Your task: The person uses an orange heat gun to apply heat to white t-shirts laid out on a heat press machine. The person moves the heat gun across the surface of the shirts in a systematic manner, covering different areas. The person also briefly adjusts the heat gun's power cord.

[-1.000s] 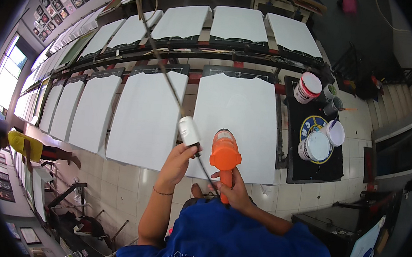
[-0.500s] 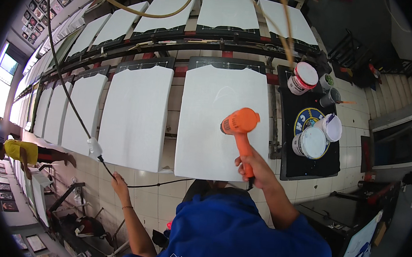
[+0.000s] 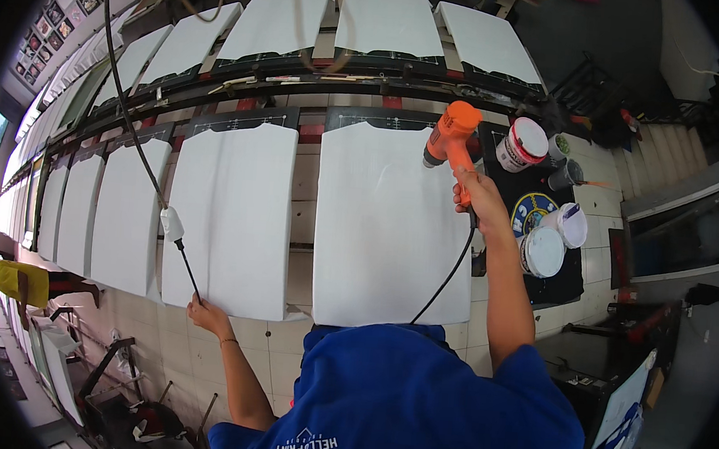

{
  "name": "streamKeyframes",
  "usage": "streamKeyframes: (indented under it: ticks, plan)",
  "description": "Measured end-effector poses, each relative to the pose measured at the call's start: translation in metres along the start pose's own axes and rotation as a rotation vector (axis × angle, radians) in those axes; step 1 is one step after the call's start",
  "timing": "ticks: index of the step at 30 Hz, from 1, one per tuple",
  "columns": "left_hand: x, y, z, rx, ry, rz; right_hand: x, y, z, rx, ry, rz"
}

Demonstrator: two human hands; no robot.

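My right hand (image 3: 484,201) is wrapped round the handle of an orange heat gun (image 3: 456,129). The gun is over the far right part of a white shirt panel (image 3: 388,235) laid flat on a dark board; its nozzle points down and left. From the handle a black cord curves down toward my body. At the left, my left hand (image 3: 211,318) is closed on a thin black cable (image 3: 189,271). That cable runs up to a white socket connector (image 3: 172,224) hanging from a dark overhead cord, in front of the neighbouring white panel (image 3: 230,224).
On a black board at the right stand a red-rimmed paint tub (image 3: 523,144), a white-lidded tub (image 3: 542,252), another white tub (image 3: 572,226) and a grey cup (image 3: 565,175). More white panels line the far row (image 3: 386,26). A person in yellow (image 3: 22,283) stands far left.
My right hand has carried the heat gun away from me, from the panel's middle to its far right. The left hand still holds the cable. Overhead hoses have shifted in view.
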State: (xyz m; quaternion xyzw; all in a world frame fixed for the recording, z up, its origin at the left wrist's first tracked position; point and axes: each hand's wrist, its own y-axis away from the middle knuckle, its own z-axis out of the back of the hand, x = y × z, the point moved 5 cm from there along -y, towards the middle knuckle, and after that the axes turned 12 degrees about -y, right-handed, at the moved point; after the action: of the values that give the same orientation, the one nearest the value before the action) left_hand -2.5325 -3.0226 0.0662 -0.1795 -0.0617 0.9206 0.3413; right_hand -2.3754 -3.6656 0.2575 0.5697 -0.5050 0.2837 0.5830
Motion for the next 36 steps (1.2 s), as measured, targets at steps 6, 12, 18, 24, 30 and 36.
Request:
streamKeyframes:
  ticks: [6, 12, 18, 24, 30, 36]
  plan:
    - [-0.05, 0.009, 0.046, -0.063, -0.2, 0.197, -0.022, -0.027, -0.001, -0.067, 0.068, -0.013]
    - [-0.214, 0.044, 0.114, -0.045, 0.437, -0.495, -0.022, -0.035, -0.015, 0.008, 0.027, -0.076]
    - [-0.403, 0.16, 0.25, 0.751, 1.198, -1.67, -0.021, -0.044, -0.024, 0.027, 0.047, -0.081]
    - [-0.429, 0.243, 0.364, 0.882, 1.92, -2.044, -0.023, -0.048, -0.023, 0.026, 0.093, -0.09]
    - [-0.421, 0.279, 0.396, 0.906, 2.194, -1.964, -0.018, -0.038, -0.016, 0.028, 0.157, -0.125]
    - [-0.402, 0.283, 0.4, 0.826, 2.248, -1.965, -0.017, -0.037, 0.004, -0.027, 0.143, -0.086]
